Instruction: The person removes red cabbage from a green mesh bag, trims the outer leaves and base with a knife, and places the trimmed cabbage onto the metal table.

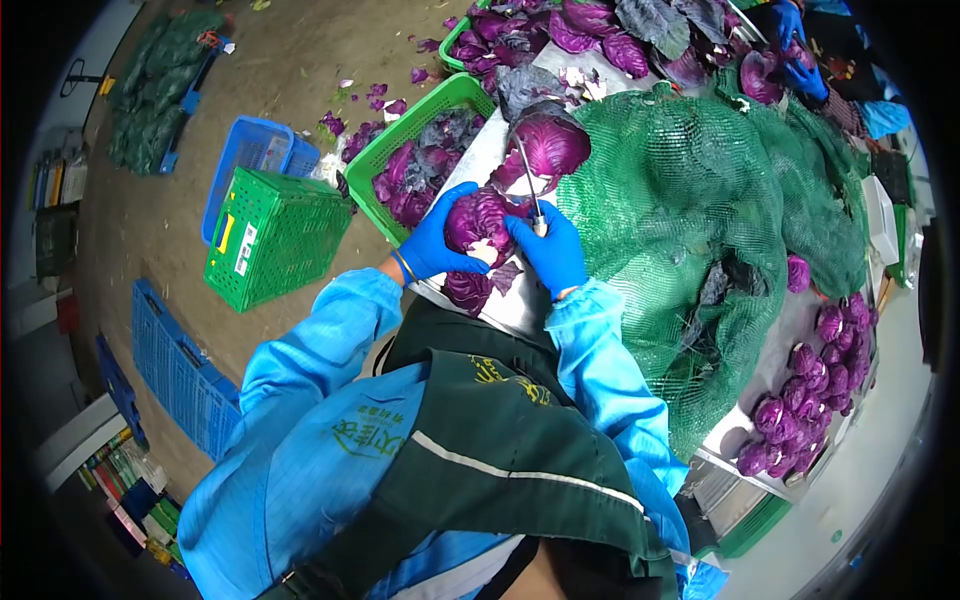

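My left hand point(437, 243), in a blue glove, grips the left side of a red cabbage point(474, 219) above the table edge. In my right hand point(553, 252), also gloved, is a knife point(529, 178) with a thin curved blade pointing away from me and a pale handle. The fingertips of that hand touch the cabbage's right side. A pale cut stem shows low on the cabbage, and loose purple leaves point(470, 291) lie just below it. Beyond my hands rests a larger purple cabbage piece point(549, 143) with a pale base.
A green crate point(368, 190) of trimmed leaves stands left of the table. Green mesh sacks point(670, 200) cover the table at right, with trimmed cabbages point(800, 400) past them. Blue point(232, 165) and green crates point(285, 240) sit on the floor. Another person's gloved hands point(800, 75) work at the far right.
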### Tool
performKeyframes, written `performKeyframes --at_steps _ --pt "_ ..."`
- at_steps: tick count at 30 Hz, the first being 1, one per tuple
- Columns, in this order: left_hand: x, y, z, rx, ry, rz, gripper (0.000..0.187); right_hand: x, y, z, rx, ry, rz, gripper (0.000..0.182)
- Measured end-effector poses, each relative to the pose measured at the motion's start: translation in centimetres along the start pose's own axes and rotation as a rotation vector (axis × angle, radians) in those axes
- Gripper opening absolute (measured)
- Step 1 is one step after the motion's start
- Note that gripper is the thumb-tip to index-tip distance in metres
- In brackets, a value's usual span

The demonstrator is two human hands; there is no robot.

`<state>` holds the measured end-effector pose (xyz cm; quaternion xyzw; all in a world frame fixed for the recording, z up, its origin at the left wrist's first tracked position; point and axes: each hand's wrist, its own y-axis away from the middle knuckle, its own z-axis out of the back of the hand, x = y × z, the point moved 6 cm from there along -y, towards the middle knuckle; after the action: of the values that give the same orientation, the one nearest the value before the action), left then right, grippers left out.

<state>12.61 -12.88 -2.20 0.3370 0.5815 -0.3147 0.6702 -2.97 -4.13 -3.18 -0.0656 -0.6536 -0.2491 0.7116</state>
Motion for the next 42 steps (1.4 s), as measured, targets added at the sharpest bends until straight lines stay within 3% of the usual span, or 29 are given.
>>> performKeyframes --at_steps 2,4,5,6,8,10,12,13,16,19,20,22,29,31,33,34,36,38,39,40,41,42 --pt "-0.5 0.1 0.2 -0.002 0.045 0.035 0.098 0.7 -0.2 0.0 -0.032 0.051 0.033 0.031" --pt "0.6 0.9 0.7 -0.079 0.202 0.278 0.085 1.9 0.0 -0.1 -0.050 0.097 0.059 0.025" --pt "0.8 1.3 0.9 -0.139 0.149 0.319 0.071 1.4 0.0 -0.2 -0.015 -0.097 -0.114 0.020" --pt "0.9 1.5 1.0 -0.147 0.147 0.319 0.071 0.9 0.1 -0.5 0.020 -0.288 -0.288 0.016" --pt "1.3 2.0 1.3 -0.189 0.252 0.332 0.066 -0.5 -0.1 0.8 -0.143 -0.326 -0.347 0.012" --pt "1.8 2.4 2.0 -0.200 0.221 0.323 0.059 -2.4 -0.7 3.3 -0.205 -0.198 -0.271 0.016" --pt "3.1 2.4 2.5 -0.252 0.430 0.362 0.056 -2.7 -0.7 4.7 -0.251 0.071 -0.141 0.025" --pt "3.6 2.5 2.6 -0.327 0.422 0.392 0.058 -2.1 -0.4 4.6 -0.235 0.216 -0.053 0.039" --pt "4.0 2.1 2.7 -0.441 0.405 0.427 0.064 2.4 2.5 2.5 -0.063 0.420 0.084 0.052" --pt "3.5 1.6 2.4 -0.510 0.369 0.428 0.066 2.8 4.2 -0.8 0.171 0.413 0.033 0.062" --pt "3.4 1.5 2.4 -0.542 0.351 0.429 0.067 2.9 4.3 -1.6 0.133 0.370 0.192 0.064" --pt "3.4 1.4 2.3 -0.552 0.334 0.424 0.065 2.7 4.4 -2.7 0.170 0.493 0.217 0.067" --pt "5.9 1.4 2.0 -0.619 0.432 0.471 0.067 2.4 3.6 -4.1 0.181 0.614 0.081 0.063" --pt "5.5 1.2 2.0 -0.630 0.436 0.503 0.069 2.7 3.1 -4.2 0.026 0.549 0.176 0.052" --pt "5.2 1.5 1.4 -0.670 0.551 0.627 0.071 2.5 2.6 -4.1 -0.013 0.518 0.121 0.045" --pt "6.3 1.9 1.2 -0.668 0.550 0.628 0.071 2.4 2.3 -3.8 -0.054 0.487 0.064 0.040" --pt "7.8 2.1 1.8 -0.679 0.223 0.407 0.066 0.4 -0.2 -1.5 -0.314 0.184 0.138 0.037" --pt "4.5 2.2 1.2 -0.570 0.232 0.362 0.057 -0.1 -1.0 -0.2 -0.301 -0.025 -0.046 0.040" --pt "3.6 2.1 1.1 -0.466 0.138 0.235 0.054 -6.2 -3.6 1.4 -0.328 -0.059 -0.112 0.041" --pt "2.8 2.2 0.9 -0.361 0.043 0.112 0.050 -3.0 -3.8 3.7 -0.380 0.039 -0.086 0.042" --pt "2.2 2.2 1.1 -0.324 0.016 0.065 0.050 -2.1 -4.0 4.9 -0.355 -0.152 -0.314 0.041" --pt "2.3 2.4 1.5 -0.320 0.015 0.068 0.050 -2.6 -5.3 7.2 -0.410 0.224 0.081 0.046"
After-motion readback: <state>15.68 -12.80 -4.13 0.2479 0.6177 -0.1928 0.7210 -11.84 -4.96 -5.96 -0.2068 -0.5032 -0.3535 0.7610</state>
